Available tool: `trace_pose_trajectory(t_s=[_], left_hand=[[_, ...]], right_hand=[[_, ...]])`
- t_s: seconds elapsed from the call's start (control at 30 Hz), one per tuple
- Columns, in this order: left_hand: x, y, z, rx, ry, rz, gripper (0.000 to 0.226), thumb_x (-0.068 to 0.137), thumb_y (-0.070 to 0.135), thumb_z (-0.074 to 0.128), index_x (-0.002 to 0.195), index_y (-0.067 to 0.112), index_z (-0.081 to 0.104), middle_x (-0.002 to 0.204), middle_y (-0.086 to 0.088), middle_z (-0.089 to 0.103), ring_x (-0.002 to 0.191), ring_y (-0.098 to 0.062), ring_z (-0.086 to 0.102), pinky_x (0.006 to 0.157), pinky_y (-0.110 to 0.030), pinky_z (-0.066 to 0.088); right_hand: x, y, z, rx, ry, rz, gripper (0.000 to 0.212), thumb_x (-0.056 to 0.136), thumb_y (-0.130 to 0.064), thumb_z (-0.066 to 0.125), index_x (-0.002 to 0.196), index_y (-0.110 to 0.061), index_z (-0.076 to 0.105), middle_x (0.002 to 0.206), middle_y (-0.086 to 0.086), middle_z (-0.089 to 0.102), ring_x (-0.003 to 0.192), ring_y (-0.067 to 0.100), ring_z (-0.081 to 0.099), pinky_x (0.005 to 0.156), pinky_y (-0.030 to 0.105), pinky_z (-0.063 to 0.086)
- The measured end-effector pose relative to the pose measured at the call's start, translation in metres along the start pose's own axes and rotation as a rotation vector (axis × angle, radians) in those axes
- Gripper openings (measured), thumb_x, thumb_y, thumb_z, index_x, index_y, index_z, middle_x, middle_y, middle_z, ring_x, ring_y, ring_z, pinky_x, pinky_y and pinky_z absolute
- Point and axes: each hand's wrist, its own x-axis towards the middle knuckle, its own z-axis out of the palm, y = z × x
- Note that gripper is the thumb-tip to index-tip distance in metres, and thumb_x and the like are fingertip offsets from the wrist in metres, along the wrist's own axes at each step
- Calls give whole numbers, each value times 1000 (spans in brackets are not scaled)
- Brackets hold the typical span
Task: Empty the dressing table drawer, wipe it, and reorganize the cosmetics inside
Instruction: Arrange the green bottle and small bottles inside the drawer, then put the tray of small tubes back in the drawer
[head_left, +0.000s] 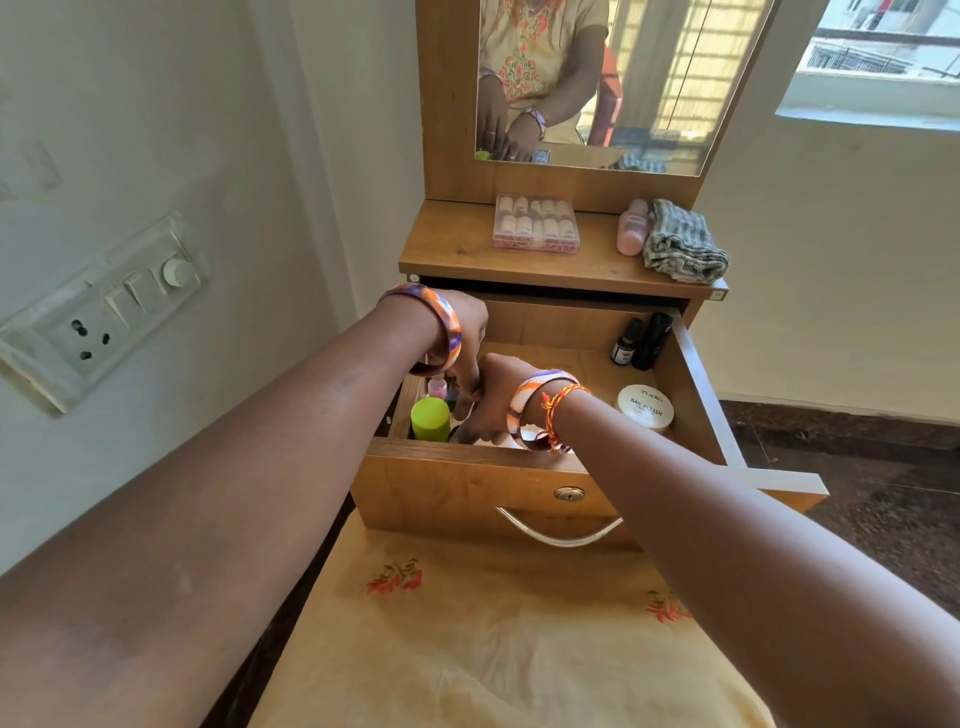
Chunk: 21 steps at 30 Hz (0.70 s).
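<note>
1. Drawer of the wooden dressing table stands pulled out toward the seated person, its front panel and curved metal handle nearest the lap, its long run stretching away under the tabletop.

2. Both hands work the drawer's near-left corner. The left hand reaches down from the far-left side, fingers pointing into the drawer; the right hand crosses in from the right, just below and touching it. Whether either has closed on an item cannot be told, because the fingers are hidden behind each other.

3. Small cosmetics crowd that same corner: a lime-green capped bottle stands upright against the front wall, just left of the right hand, with a small pink bottle behind it.

4. Well apart on the right side sit a white nail polish jar and, in the far-right corner, two dark bottles, upright.

5. Anything lifted from the near-left corner would have to rise straight up over the front wall; the left hand looks the closer to the green bottle, the right arm to the jar.

6. On the tabletop wait a clear case of small bottles, a pink bottle lying down, and a folded striped cloth, likely for the wipe.
</note>
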Motion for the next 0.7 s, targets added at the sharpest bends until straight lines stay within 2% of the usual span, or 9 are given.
trace_pose_trajectory(t_s=[0.07, 0.13, 0.27, 0.33, 0.4, 0.47, 0.5, 0.57, 0.7], left_hand=[[2, 6, -5, 4, 48, -8, 23, 82, 21, 66, 87, -1, 63, 62, -2, 49, 56, -16, 50, 53, -20, 43], [8, 9, -8, 20, 68, -15, 20, 81, 16, 66, 82, -4, 65, 62, -6, 51, 60, -20, 53, 57, -22, 45], [34, 11, -19, -88, 114, 74, 31, 80, 23, 71, 103, 4, 67, 89, -7, 63, 80, -20, 58, 59, -23, 45], [47, 12, -28, -135, 188, 85, 34, 81, 23, 70, 108, 4, 65, 103, -9, 65, 88, -20, 58, 69, -25, 47], [60, 11, -36, -199, 266, 88, 42, 83, 26, 68, 118, 5, 59, 119, -10, 60, 102, -22, 57, 79, -26, 45], [75, 9, -43, -316, 330, 79, 51, 83, 31, 67, 127, 10, 51, 129, -8, 54, 115, -24, 53, 85, -27, 42], [83, 8, -46, -395, 349, 64, 54, 84, 32, 66, 130, 11, 47, 134, -8, 52, 119, -24, 51, 89, -28, 41], [98, 7, -51, -524, 395, 20, 56, 87, 30, 63, 135, 11, 41, 139, -8, 47, 124, -25, 47, 93, -28, 38], [130, 4, -53, -703, 402, -130, 61, 92, 34, 55, 140, 5, 33, 146, -11, 39, 130, -27, 41, 99, -30, 36]], right_hand=[[0, 3, -11, 19, -10, 10, 45, 70, -25, 80, 109, -8, 65, 97, 7, 70, 85, 24, 70, 73, 31, 59], [0, 7, -25, 10, -14, 20, 42, 73, -24, 78, 108, -7, 65, 95, 8, 72, 88, 24, 72, 78, 31, 58], [3, 23, -56, 14, 71, 46, 36, 75, -22, 75, 105, -4, 66, 99, 14, 72, 92, 27, 71, 85, 36, 57], [8, 34, -71, 59, 160, 62, 35, 75, -23, 76, 104, -5, 68, 95, 12, 71, 88, 25, 69, 81, 34, 58], [16, 47, -87, 115, 317, 66, 23, 76, -20, 74, 95, -7, 71, 76, 2, 66, 70, 17, 62, 67, 23, 54], [25, 58, -99, 233, 507, 73, 6, 77, -15, 71, 81, -11, 72, 61, -6, 58, 58, 11, 54, 62, 23, 53], [31, 63, -103, 294, 587, 74, 4, 77, -13, 69, 80, -12, 72, 61, -6, 58, 59, 11, 55, 63, 24, 53], [42, 73, -111, 355, 724, 84, 12, 80, -11, 67, 91, -11, 72, 76, -3, 63, 75, 12, 58, 64, 20, 49], [67, 86, -122, 452, 860, 191, 34, 83, -13, 63, 117, -8, 65, 118, 5, 66, 112, 18, 58, 93, 22, 42]])
